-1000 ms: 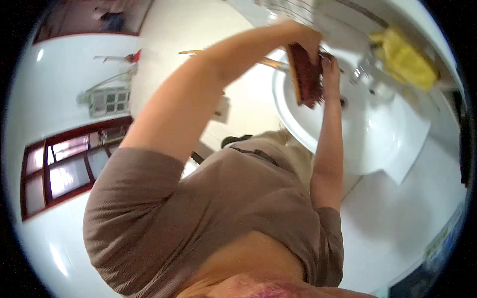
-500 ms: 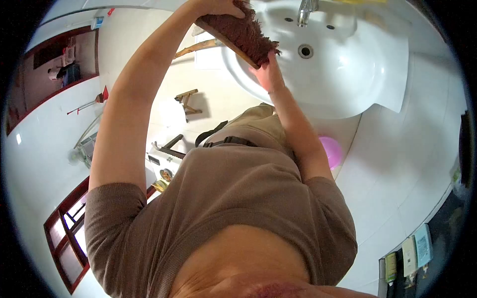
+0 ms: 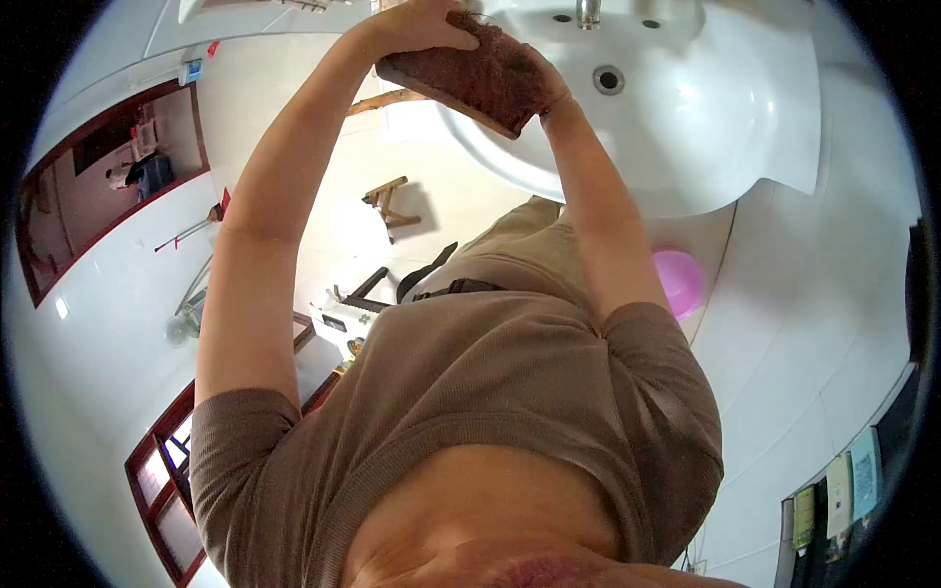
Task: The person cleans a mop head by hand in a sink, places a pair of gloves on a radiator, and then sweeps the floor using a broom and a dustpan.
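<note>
A wide brush [image 3: 480, 78] with dark reddish-brown bristles and a thin wooden edge is held between both hands at the left rim of the white washbasin [image 3: 686, 191]. My left hand [image 3: 426, 27] grips its upper left end, the thumb lying across the bristles and the other fingers hidden. My right hand [image 3: 547, 80] is closed around the right end, pressed against the bristles, most of its fingers out of sight. Behind the brush, a wooden stick [image 3: 389, 100] slants down to the left.
The chrome faucet [image 3: 588, 14] stands over the basin drain [image 3: 609, 79]. A small wooden stool [image 3: 389, 204] is on the floor at left; a pink basin [image 3: 678, 282] sits below the sink at right. Several boxes [image 3: 838, 495] line a dark shelf, lower right.
The brush has turned so more of its bristled face shows. My right hand has shifted from the lower corner up along the right end. The whole view has tilted slightly.
</note>
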Motion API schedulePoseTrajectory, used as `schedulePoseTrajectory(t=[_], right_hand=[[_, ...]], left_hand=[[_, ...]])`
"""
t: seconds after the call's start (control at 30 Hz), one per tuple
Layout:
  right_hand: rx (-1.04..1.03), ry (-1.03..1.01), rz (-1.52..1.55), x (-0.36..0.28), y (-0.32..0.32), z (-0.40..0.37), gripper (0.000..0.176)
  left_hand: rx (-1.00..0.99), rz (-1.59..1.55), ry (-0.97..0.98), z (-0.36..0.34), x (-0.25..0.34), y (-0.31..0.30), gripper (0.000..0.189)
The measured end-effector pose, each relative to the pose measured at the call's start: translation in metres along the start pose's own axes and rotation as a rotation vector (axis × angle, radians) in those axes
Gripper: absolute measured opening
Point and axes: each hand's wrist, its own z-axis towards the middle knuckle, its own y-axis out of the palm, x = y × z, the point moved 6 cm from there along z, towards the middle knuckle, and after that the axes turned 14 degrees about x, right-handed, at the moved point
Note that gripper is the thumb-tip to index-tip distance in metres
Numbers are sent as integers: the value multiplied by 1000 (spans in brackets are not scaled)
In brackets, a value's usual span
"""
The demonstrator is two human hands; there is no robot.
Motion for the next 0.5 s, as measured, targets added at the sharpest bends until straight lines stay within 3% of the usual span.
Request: schedulePoseTrajectory(t=[0.23,0.3,0.33,0.4,0.47,0.5], right_hand=[[-26,-25,108,3,-10,-47,49],[31,-331,-196,-7,7,-66,58],[34,-333,-195,-2,11,-65,58],[111,-712,-607,-7,27,-67,67],[165,-684,-605,-5,31,-64,61],[236,-695,-774,-9,36,-64,54]], left_hand=[[76,129,-21,9,-5,-4,44],[52,168,-78,10,-10,-5,43],[70,141,-35,11,-9,-6,43],[90,119,15,10,-7,-9,42],[140,197,26,7,-8,-10,43],[137,204,29,5,-5,-12,43]])
